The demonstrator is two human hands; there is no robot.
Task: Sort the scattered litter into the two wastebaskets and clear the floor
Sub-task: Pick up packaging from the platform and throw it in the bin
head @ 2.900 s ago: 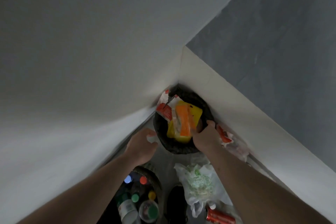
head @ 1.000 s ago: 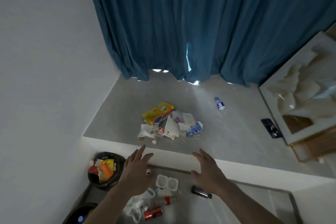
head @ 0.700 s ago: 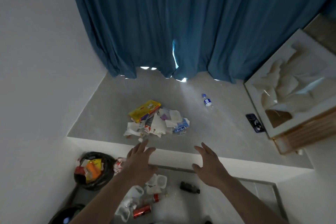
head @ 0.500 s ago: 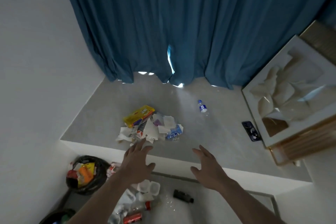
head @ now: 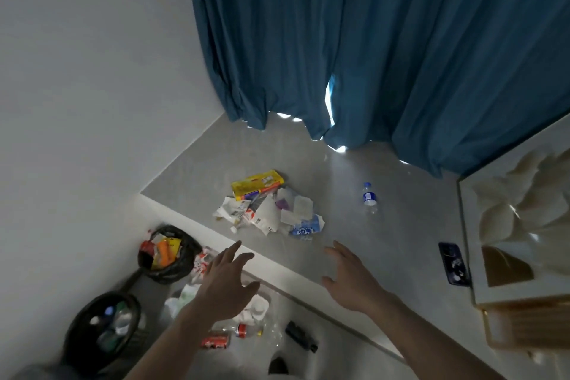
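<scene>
Blue curtains (head: 385, 49) hang to a raised grey floor platform (head: 354, 244), and a white step (head: 277, 268) drops from it to the lower floor beside a white wall (head: 77, 86). On the platform lies a heap of litter (head: 271, 210): a yellow packet (head: 257, 183) at its far edge, white papers and a blue-printed wrapper (head: 307, 227). A small water bottle (head: 369, 197) lies well apart to the right, and a dark phone (head: 453, 262) rests near a white bed (head: 521, 219). Below the step, a black-lined wastebasket (head: 168, 251) holds orange and yellow wrappers; a second wastebasket (head: 105, 324) nearer the camera holds bottles. More litter sits on the lower floor, including a red can (head: 216, 342), white cups (head: 257, 307) and a dark object (head: 300, 336). The left hand (head: 226, 284) and right hand (head: 350, 279) reach forward with fingers spread, released and holding nothing.
</scene>
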